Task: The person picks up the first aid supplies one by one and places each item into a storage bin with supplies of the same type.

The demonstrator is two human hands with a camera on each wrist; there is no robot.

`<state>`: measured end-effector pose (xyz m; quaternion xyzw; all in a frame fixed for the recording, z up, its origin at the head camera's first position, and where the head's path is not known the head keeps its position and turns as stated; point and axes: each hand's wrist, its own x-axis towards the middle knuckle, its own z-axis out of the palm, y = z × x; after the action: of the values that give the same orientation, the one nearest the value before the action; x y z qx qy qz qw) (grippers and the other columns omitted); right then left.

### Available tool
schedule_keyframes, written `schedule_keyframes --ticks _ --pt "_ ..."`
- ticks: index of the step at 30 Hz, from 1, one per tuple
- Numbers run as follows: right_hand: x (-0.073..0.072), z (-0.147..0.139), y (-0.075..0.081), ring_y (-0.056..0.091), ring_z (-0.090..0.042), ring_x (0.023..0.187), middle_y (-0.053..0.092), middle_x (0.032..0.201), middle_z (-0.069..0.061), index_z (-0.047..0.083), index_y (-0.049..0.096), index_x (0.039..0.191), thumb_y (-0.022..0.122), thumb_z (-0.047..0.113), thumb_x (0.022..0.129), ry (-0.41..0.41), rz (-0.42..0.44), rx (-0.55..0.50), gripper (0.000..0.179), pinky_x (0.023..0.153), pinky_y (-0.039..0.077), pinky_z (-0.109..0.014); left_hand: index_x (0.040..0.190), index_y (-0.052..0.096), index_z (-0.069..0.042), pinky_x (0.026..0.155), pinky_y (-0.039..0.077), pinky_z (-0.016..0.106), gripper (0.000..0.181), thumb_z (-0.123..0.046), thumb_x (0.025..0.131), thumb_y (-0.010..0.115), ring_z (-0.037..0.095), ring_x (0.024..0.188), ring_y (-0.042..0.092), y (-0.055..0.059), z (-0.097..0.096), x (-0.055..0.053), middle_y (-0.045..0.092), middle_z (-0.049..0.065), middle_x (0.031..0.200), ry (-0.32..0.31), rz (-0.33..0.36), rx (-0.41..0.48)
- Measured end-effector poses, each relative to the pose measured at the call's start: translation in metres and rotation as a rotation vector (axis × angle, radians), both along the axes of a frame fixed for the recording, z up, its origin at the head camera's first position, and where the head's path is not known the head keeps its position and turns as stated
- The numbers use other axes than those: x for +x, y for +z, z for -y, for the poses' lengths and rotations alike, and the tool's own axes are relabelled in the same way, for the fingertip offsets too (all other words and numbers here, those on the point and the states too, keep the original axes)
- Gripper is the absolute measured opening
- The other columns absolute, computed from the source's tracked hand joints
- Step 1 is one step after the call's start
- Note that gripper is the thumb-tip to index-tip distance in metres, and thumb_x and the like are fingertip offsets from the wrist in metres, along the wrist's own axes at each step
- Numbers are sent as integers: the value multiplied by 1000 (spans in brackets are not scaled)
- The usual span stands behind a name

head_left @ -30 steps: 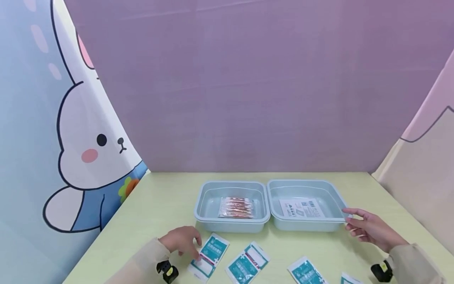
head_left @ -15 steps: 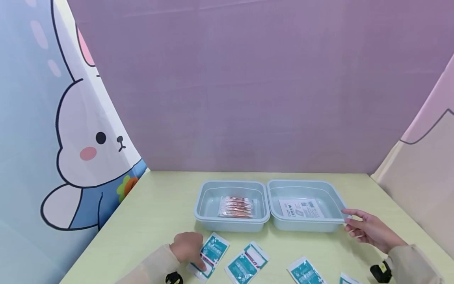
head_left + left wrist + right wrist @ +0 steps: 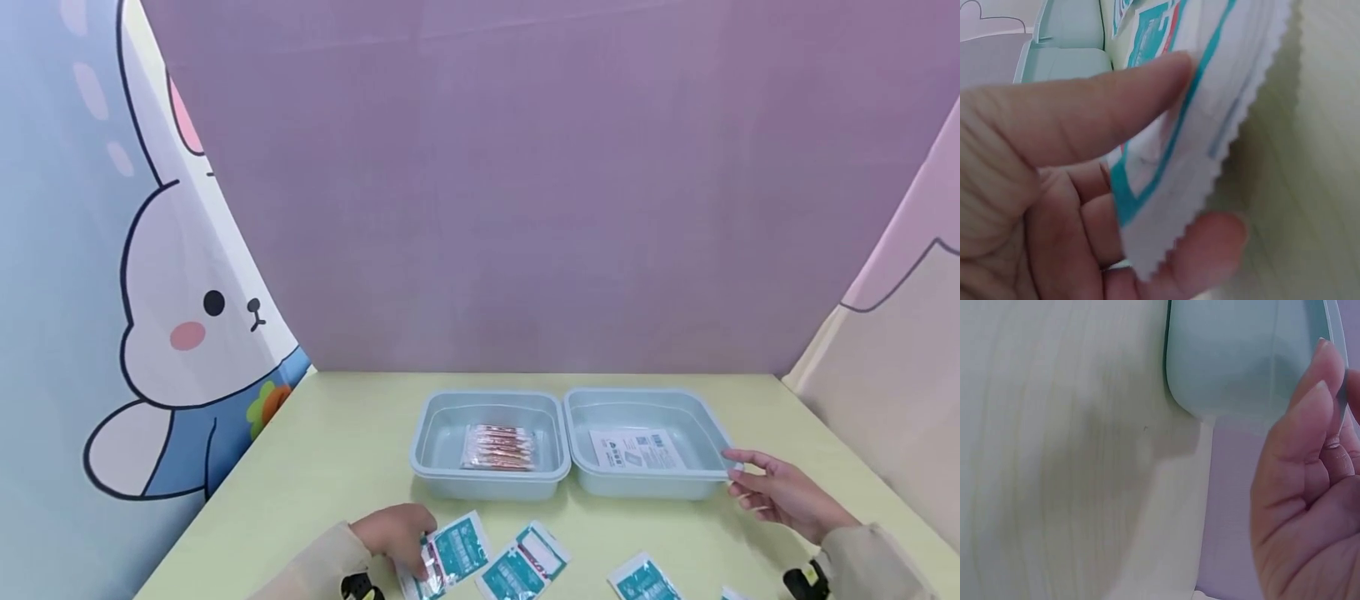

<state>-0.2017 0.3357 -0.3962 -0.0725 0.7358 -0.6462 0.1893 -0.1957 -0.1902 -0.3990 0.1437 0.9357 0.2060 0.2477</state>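
Note:
My left hand [image 3: 401,535] pinches the edge of a teal and white sachet [image 3: 459,548], thumb on its printed face and fingers underneath. In the left wrist view the sachet's serrated edge [image 3: 1207,206] tilts up off the table between thumb and fingers. With thumb and fingertips, my right hand [image 3: 783,494] holds the rim at the right front corner of the right light blue plastic bin [image 3: 641,483]. Only a white printed label [image 3: 636,450] shows inside that bin. Beside it, the left light blue bin [image 3: 491,485] contains a clear pack of reddish-brown sticks [image 3: 498,447].
More teal sachets lie in front of the bins: one sachet [image 3: 525,562] right of the held one, another sachet [image 3: 645,579] further right, and a sachet corner [image 3: 731,594] at the lower edge. A purple curtain [image 3: 510,208] hangs behind the table [image 3: 360,450].
My left hand has come down over the left sachet, pinched it and turned it, lifting its near edge. My right hand stays at the bin's corner.

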Motion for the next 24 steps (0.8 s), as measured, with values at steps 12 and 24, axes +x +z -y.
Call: schedule_keyframes --ticks 12,24 --pt "4 1 -1 63 -7 70 68 85 4 50 58 104 48 18 101 -50 12 43 34 59 45 -21 81 64 -13 37 34 20 16 0 79 73 9 40 46 11 -8 -3 63 0 64 -100 198 220" --pt "5 4 2 61 -7 70 68 84 5 47 54 106 50 23 101 -79 5 86 26 60 43 -22 81 65 -12 38 34 20 14 1 83 71 8 37 44 33 -11 0 65 3 63 -151 202 270"
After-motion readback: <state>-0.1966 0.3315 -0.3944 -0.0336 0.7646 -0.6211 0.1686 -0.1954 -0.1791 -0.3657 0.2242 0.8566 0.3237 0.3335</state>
